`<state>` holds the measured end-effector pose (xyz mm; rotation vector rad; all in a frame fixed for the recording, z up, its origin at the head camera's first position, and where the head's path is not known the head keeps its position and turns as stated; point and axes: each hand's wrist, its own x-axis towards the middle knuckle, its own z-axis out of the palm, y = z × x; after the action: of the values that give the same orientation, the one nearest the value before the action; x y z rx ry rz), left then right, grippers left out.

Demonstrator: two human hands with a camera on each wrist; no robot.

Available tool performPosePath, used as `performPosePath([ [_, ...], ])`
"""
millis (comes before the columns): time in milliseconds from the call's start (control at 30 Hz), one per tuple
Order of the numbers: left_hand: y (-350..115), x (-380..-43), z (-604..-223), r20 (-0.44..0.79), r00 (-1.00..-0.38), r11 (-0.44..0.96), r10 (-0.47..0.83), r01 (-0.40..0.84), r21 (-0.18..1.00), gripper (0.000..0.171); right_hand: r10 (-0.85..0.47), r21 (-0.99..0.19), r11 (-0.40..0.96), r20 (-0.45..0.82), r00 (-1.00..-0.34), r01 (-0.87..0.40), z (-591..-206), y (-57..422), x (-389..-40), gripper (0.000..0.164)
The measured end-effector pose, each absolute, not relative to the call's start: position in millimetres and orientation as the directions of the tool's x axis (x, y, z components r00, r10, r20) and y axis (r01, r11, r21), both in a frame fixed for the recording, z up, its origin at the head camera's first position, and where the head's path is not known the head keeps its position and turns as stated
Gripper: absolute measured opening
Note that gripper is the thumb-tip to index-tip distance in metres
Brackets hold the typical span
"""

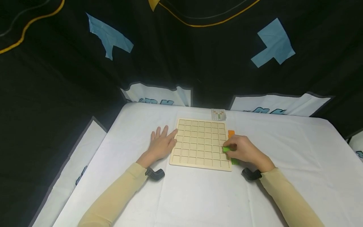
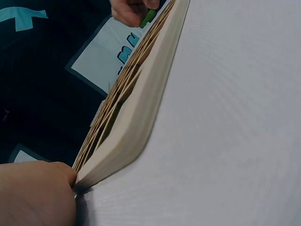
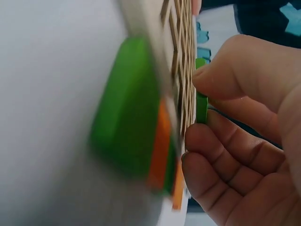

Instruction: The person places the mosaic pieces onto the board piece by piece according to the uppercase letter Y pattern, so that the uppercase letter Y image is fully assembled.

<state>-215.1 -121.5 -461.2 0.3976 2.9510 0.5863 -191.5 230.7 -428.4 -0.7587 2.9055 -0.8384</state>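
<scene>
A light wooden grid board with square cells lies on the table. My left hand rests at its left edge, fingers spread, the index finger and thumb touching the rim. Over the right edge of the board my right hand pinches a small green tile between thumb and fingers. In the right wrist view another green tile stands beside the board's edge, blurred and close to the camera, with an orange tile just behind it. The head view shows an orange tile near the right hand's knuckles.
A small card printed with a coloured grid lies beyond the board's far edge. White cloth covers the table. Black curtains with blue tape pieces hang behind it. Each wrist wears a dark camera mount.
</scene>
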Motion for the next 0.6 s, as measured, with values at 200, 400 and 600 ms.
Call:
performPosePath([
  [200, -120.7, -215.7, -461.1, -0.065, -0.961, 0.893, 0.269, 0.224, 0.391, 0.056, -0.526, -0.524, 0.676, 0.151, -0.837, -0.519, -425.6, 210.8, -197.5, 0.028],
  [400, -120.9, -216.5, -460.9, -0.068, -0.96, 0.896, 0.271, 0.226, 0.382, 0.056, -0.566, -0.512, 0.654, 0.155, -0.809, -0.556, -422.4, 190.8, -201.0, 0.027],
  [600, -121.5, -216.4, -461.2, -0.061, -0.96, 0.891, 0.274, 0.229, 0.392, 0.056, -0.595, -0.476, 0.647, 0.172, -0.785, -0.595, -421.4, 174.7, -201.7, 0.027],
])
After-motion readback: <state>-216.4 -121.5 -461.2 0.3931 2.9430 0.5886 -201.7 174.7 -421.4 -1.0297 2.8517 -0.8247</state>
